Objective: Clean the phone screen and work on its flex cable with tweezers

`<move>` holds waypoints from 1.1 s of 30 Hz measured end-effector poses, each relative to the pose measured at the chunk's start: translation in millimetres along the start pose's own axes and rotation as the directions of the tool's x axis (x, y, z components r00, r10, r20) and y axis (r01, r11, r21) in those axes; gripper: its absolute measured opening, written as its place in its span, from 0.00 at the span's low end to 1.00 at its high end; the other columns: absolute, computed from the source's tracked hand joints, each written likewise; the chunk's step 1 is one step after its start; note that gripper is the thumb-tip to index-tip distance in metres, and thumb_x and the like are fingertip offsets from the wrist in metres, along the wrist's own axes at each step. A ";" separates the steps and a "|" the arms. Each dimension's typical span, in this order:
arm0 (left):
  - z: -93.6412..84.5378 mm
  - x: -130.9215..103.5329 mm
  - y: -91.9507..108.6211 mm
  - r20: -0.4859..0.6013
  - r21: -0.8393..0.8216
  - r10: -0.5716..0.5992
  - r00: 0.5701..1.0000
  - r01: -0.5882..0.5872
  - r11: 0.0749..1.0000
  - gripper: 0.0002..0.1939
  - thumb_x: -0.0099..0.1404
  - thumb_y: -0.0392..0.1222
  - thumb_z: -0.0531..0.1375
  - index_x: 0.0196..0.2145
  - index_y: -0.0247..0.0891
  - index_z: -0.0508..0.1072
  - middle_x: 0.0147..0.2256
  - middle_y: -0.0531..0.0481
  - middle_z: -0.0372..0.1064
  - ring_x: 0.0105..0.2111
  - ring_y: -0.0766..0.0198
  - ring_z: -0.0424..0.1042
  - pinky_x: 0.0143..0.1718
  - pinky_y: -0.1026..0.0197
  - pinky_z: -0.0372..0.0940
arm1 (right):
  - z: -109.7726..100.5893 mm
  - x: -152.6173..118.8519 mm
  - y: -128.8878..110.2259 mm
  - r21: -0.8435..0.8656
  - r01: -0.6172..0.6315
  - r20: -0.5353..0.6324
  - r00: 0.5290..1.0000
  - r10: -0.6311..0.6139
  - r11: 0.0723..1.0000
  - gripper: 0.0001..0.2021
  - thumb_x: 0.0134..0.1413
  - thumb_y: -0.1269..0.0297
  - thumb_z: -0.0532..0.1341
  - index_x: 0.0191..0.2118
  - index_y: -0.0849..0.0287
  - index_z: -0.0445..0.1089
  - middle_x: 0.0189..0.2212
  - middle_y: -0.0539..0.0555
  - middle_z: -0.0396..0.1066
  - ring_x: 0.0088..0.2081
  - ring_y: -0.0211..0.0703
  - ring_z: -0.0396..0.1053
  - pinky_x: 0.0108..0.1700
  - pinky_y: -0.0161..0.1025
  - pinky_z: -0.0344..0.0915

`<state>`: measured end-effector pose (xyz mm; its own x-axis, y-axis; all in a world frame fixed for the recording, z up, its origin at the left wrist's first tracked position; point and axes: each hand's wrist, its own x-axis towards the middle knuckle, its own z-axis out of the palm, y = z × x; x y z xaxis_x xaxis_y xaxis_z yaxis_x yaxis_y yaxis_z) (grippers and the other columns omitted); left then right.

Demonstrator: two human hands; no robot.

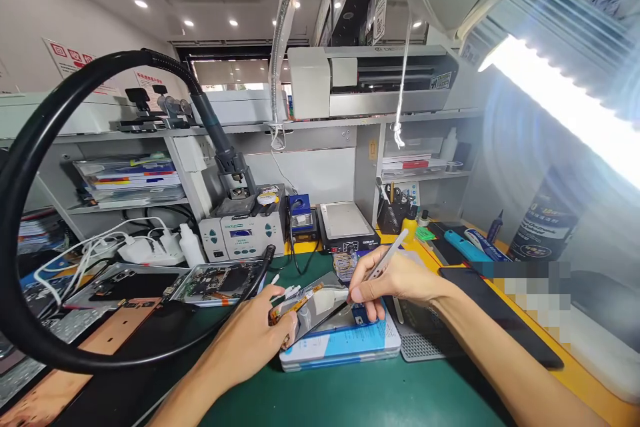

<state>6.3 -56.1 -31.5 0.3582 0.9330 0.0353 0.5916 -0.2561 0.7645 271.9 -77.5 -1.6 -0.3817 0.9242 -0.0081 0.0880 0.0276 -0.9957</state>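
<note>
My left hand is closed on the edge of a thin glossy panel with an orange flex cable along it, probably a device screen. The panel rests tilted on a stack of flat blue-and-white boxes. My right hand pinches a slim whitish pen-like tool, pointing down at the panel's right edge. The tool's exact kind is unclear, and its tip is partly hidden by my fingers. Under the right hand lies a small blue item, mostly covered.
A hot-air rework station stands at the back left, its thick black hose looping across the left side. An opened laptop-like device lies left of my hands. At right are a black slab and a spray can. A bright lamp hangs overhead.
</note>
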 end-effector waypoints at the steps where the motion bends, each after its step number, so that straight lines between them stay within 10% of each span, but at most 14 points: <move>1: -1.1 0.0 0.0 -0.001 0.024 0.003 1.000 -0.003 1.000 0.11 0.65 0.50 0.57 0.40 0.43 0.71 0.22 0.55 0.75 0.25 0.56 0.73 0.30 0.59 0.59 | -1.2 -0.3 0.2 -0.009 -0.015 0.009 1.000 0.015 1.000 0.09 0.44 0.65 0.73 0.29 0.65 0.78 0.15 0.49 0.74 0.17 0.38 0.73 0.19 0.31 0.71; 8: -5.7 7.3 -4.1 -0.262 0.173 0.037 0.964 0.009 0.985 0.24 0.66 0.55 0.55 0.52 0.36 0.70 0.50 0.38 0.69 0.41 0.49 0.72 0.41 0.52 0.62 | 2.3 3.5 6.8 -0.047 -0.085 0.008 0.996 0.086 0.995 0.06 0.46 0.68 0.71 0.30 0.65 0.77 0.17 0.47 0.74 0.17 0.35 0.73 0.16 0.26 0.69; 22: 20.2 38.3 24.1 -0.426 0.226 0.434 0.794 -0.371 0.901 0.12 0.68 0.40 0.55 0.47 0.38 0.71 0.45 0.46 0.67 0.33 0.61 0.69 0.39 0.57 0.64 | 10.5 7.2 10.9 -0.093 -0.194 0.003 0.981 0.195 0.977 0.10 0.46 0.63 0.72 0.32 0.63 0.75 0.14 0.46 0.71 0.15 0.34 0.70 0.14 0.25 0.66; 33: 20.1 36.8 16.8 -0.441 0.173 0.464 0.769 -0.434 0.884 0.10 0.67 0.37 0.56 0.45 0.36 0.72 0.42 0.46 0.67 0.33 0.61 0.69 0.35 0.58 0.63 | 11.1 5.7 7.5 -0.103 -0.238 -0.002 0.971 0.239 0.966 0.09 0.48 0.62 0.71 0.31 0.64 0.77 0.14 0.47 0.73 0.14 0.33 0.69 0.18 0.27 0.69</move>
<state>43.9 -31.1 -30.3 0.2313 0.7100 0.6651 0.4930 -0.6749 0.5490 260.2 -76.3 -10.1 -0.3474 0.9049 -0.2460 0.2711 -0.1542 -0.9501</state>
